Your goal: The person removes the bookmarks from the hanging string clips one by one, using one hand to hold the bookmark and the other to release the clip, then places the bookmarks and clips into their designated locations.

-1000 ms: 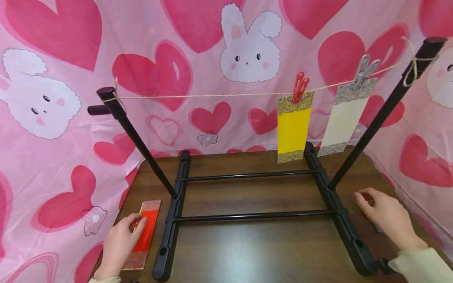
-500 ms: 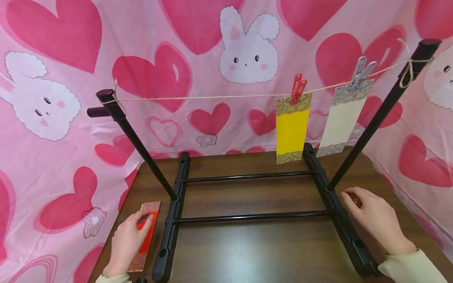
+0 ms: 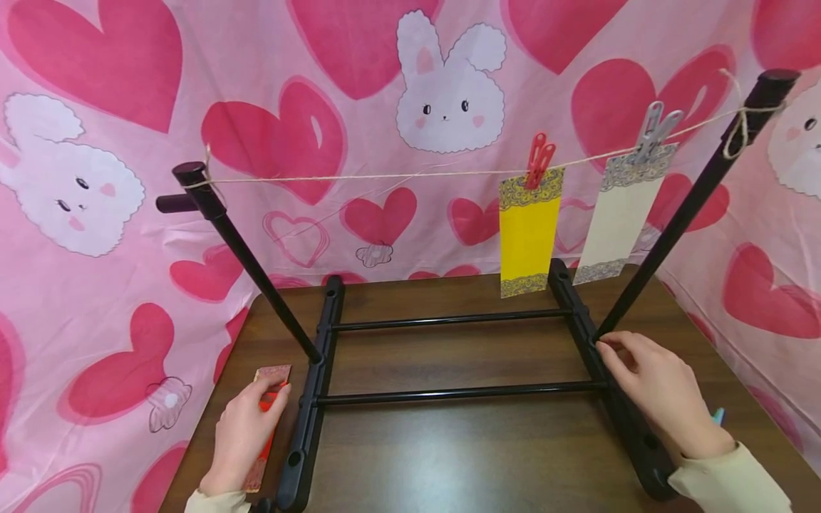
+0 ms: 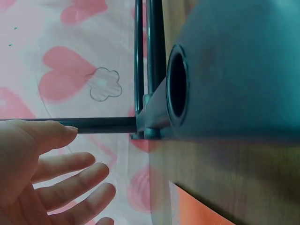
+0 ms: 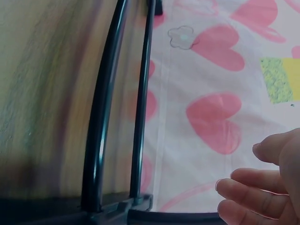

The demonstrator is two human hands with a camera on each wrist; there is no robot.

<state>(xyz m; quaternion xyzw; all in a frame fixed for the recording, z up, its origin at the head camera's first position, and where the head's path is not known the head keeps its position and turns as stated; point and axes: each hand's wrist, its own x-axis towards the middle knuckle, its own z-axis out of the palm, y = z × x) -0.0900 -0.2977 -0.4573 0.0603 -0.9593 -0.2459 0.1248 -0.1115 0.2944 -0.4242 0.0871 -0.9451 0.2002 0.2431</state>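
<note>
My left hand (image 3: 242, 431) hovers over a red paper strip with patterned ends (image 3: 274, 372), fingers loosely bent and nothing in them. In the left wrist view this strip (image 4: 199, 208) lies below the fingers, apart from them. My right hand (image 3: 667, 395) is beside the right foot of a black stand (image 3: 606, 370), overlapping it in the head view. Its fingers are relaxed and hold nothing in the right wrist view. From the stand's string (image 3: 385, 176) hang a yellow strip (image 3: 529, 239) under a red clothespin (image 3: 539, 162) and a cream strip (image 3: 622, 217) under a grey clothespin (image 3: 653, 134).
Two black crossbars (image 3: 462, 392) join the stand's feet low over the brown table (image 3: 436, 456). Its left post (image 3: 256, 271) and right post (image 3: 693, 203) lean outward. A small light-blue thing (image 3: 718, 415) shows beside my right wrist. Pink printed cloth (image 3: 378, 78) encloses the back and sides.
My right hand has moved left, from the table's right side to the stand's foot. My left hand has shifted slightly right over the red strip. The hanging strips have stayed put.
</note>
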